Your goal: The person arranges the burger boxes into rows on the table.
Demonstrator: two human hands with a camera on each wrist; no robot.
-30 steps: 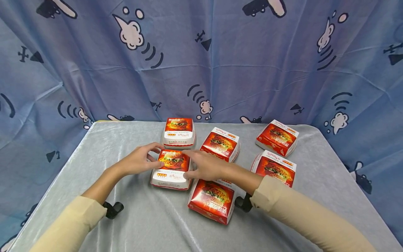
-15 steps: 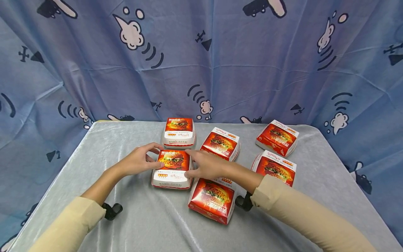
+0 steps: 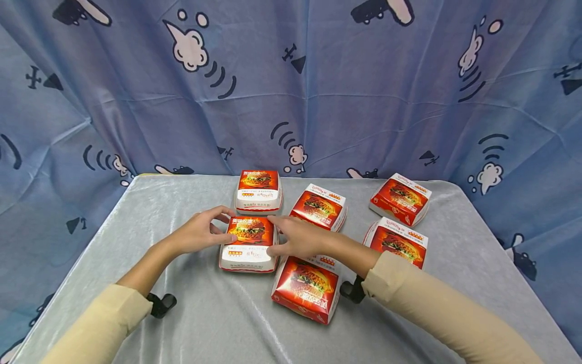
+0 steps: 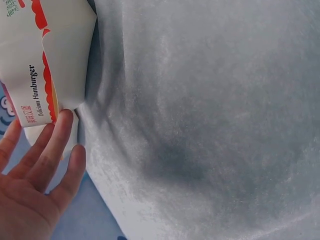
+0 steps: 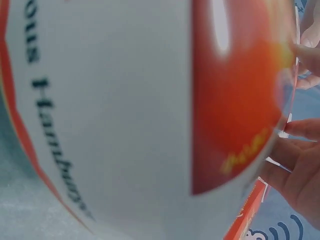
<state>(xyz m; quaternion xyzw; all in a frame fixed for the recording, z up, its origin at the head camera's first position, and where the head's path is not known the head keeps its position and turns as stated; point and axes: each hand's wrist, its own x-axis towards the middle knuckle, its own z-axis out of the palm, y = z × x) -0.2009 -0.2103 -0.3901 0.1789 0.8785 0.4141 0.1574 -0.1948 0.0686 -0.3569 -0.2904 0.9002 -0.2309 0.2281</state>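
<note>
In the head view, a red-and-white burger box [image 3: 249, 253] lies flat on the table between both hands, its burger picture facing up. My left hand [image 3: 200, 232] touches its left side, thumb on the lid's edge and fingers toward the far corner. At the opposite side, my right hand [image 3: 302, 237] rests its fingertips and thumb along the edge. The left wrist view shows the left hand's fingers [image 4: 47, 155] fairly straight against the box's side [image 4: 30, 70]. Another burger box [image 3: 256, 194] stands just behind the handled one, lined up with it.
A middle burger box [image 3: 318, 205] and a front burger box [image 3: 306, 290] lie beside and under my right forearm, partly covered. Two more burger boxes, one nearer [image 3: 400, 242] and one farther [image 3: 402, 197], lie at the right. A patterned blue curtain [image 3: 318, 101] hangs behind the grey-clothed table [image 3: 204, 318].
The box between my hands has shifted very slightly away from me and right, closer to the box behind, within the first half second. Since then hands and boxes look still.
</note>
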